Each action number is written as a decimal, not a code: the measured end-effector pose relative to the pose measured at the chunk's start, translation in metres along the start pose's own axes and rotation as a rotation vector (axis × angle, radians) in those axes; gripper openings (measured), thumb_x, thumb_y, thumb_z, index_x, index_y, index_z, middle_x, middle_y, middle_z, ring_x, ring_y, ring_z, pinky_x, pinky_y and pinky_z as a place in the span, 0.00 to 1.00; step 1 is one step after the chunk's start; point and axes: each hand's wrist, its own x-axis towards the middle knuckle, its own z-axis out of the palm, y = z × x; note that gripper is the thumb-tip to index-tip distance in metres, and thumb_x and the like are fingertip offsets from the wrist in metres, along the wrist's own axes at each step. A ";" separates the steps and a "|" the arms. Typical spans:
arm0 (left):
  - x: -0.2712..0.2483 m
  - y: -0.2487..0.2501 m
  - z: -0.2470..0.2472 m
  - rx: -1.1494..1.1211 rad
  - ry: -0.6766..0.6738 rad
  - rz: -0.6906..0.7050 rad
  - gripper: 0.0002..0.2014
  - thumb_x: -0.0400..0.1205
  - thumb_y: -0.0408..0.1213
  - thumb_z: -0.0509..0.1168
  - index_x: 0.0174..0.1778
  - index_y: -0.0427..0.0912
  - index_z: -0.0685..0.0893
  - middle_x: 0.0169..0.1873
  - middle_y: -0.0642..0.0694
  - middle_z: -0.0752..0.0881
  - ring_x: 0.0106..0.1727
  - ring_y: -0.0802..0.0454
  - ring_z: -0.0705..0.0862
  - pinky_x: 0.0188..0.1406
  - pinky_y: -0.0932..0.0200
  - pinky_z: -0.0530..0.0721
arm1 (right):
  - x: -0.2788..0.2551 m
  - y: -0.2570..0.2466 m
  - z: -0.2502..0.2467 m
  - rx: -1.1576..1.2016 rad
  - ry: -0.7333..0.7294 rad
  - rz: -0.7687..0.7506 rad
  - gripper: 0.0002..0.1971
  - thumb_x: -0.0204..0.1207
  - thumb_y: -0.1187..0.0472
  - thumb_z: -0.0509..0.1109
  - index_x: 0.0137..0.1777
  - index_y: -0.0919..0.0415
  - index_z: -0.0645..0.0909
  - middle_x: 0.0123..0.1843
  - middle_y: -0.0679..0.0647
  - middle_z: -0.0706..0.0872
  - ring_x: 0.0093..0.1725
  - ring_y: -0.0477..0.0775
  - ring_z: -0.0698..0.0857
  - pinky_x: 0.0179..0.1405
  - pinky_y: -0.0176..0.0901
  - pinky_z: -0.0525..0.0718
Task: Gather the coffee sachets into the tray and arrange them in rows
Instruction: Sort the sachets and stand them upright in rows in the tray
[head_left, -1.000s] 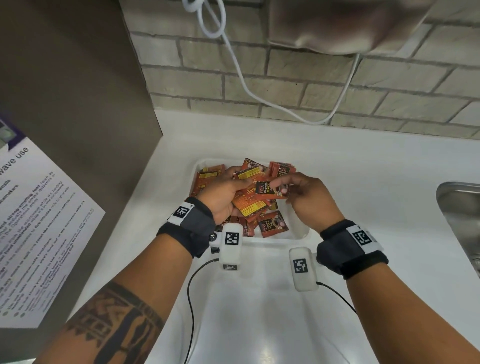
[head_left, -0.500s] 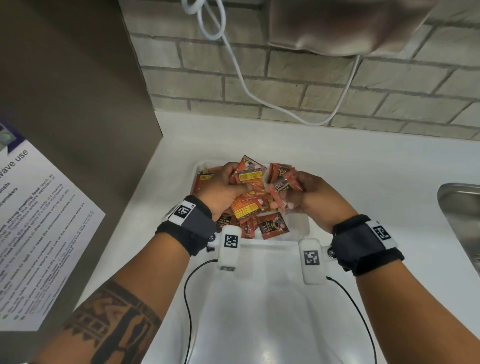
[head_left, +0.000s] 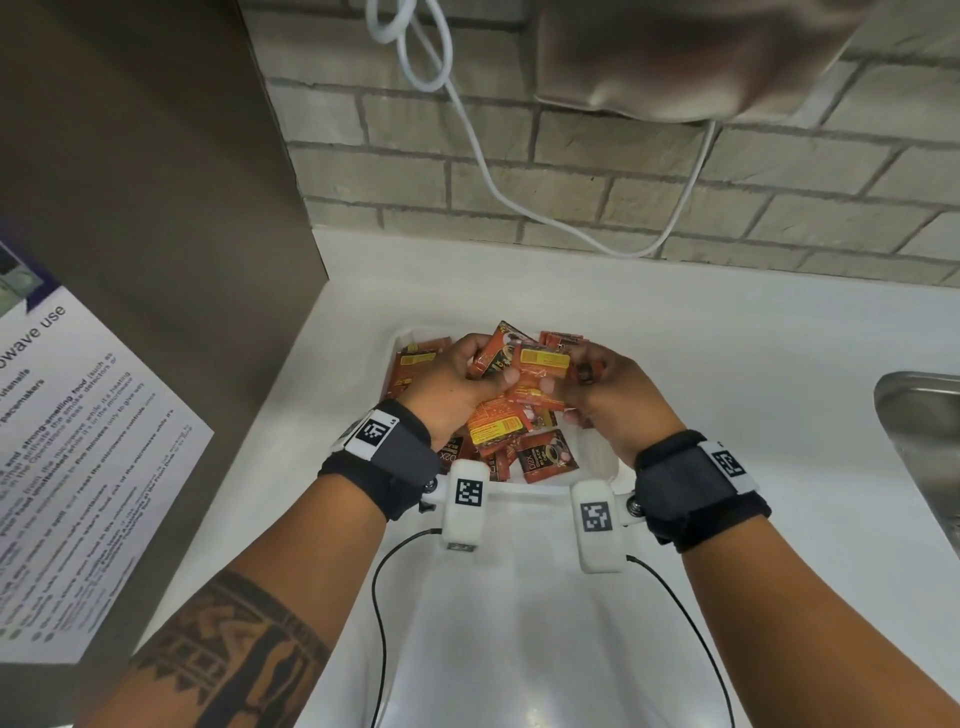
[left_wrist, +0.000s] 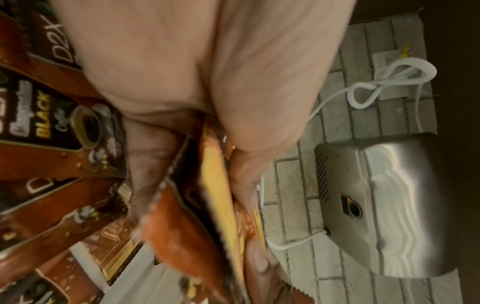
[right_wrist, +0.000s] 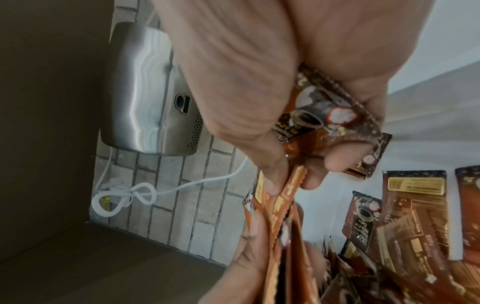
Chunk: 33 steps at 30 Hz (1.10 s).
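Both hands have lifted a bunch of sachets above the tray since a second ago. Left hand and right hand curl their fingers around the bunch, held edge-up with long axes tilted; loose sachets lie jumbled in the tray on the counter

1. My left hand and right hand cover much of the sachet pile; count can't be told.
2. Tray mostly hidden under sachets and my hands; only bits of white rim show.
3. Both wrist views blurred up close; print on the held sachets unreadable.
4. Hand dryer cut off by top edge, blurred.
5. Sink cut by right edge.
6. Poster cut at left, small print illegible.
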 end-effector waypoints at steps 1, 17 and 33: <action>0.001 -0.002 -0.002 -0.025 0.011 -0.017 0.25 0.72 0.47 0.79 0.64 0.51 0.83 0.58 0.43 0.91 0.58 0.38 0.91 0.60 0.26 0.85 | -0.001 0.000 -0.002 0.039 0.026 -0.022 0.15 0.73 0.66 0.80 0.58 0.63 0.83 0.47 0.51 0.90 0.42 0.48 0.90 0.28 0.32 0.83; 0.004 0.002 -0.001 -0.127 0.024 -0.075 0.25 0.78 0.29 0.76 0.71 0.40 0.79 0.60 0.36 0.90 0.60 0.35 0.89 0.62 0.27 0.84 | 0.002 0.022 0.004 -0.192 0.237 -0.484 0.20 0.76 0.77 0.71 0.39 0.48 0.89 0.53 0.47 0.85 0.55 0.39 0.85 0.57 0.37 0.84; 0.002 0.007 0.000 0.123 0.074 0.116 0.24 0.76 0.35 0.79 0.67 0.48 0.80 0.55 0.48 0.92 0.54 0.49 0.92 0.59 0.41 0.89 | 0.006 0.011 -0.002 0.482 -0.130 0.168 0.18 0.80 0.75 0.64 0.70 0.70 0.78 0.61 0.71 0.88 0.61 0.72 0.88 0.54 0.61 0.88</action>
